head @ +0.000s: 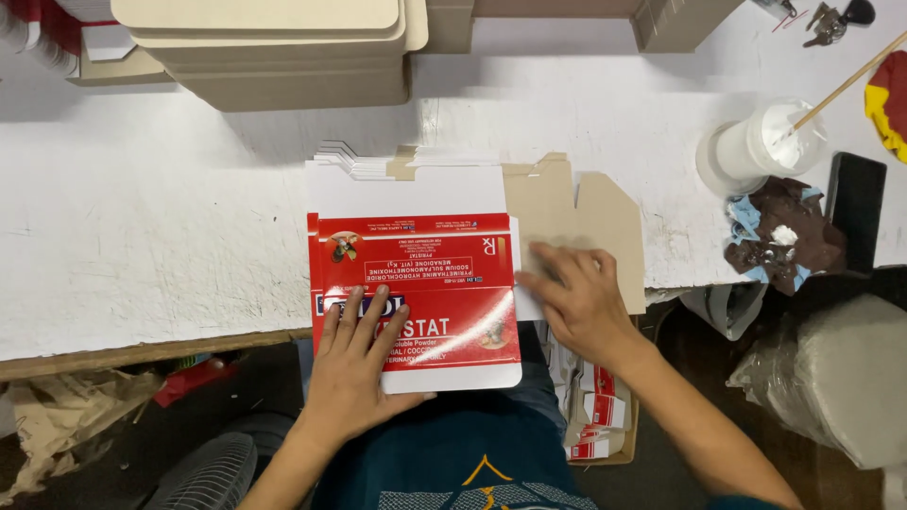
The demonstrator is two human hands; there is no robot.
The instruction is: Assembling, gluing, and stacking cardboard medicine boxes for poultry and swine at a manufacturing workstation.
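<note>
I judged the main risk to be the top carton blank [416, 283] sliding out of line with the stack of blanks [378, 162] beneath it, since its lower edge overhung the table [142, 236] toward my lap and only flat palm pressure kept it there. A skewed push from either side could have fanned the stack or creased the flap. The open glue pot [770, 142], with its stick [850, 83] leaning out, stood well apart to the right beside a stained rag [784, 236]; a careless sweep of my right arm could have tipped it onto the printed card.

My left hand [354, 364] lay flat with fingers spread on the lower part of the red and white blank, pressing down rather than gripping. My right hand [581, 297] rested open at the blank's right edge, fingers reaching onto the brown unprinted cardboard piece [586, 212] just beside it. Neither hand was clamped on anything. The blank sat between both hands, at the table's near edge, directly before me.
</note>
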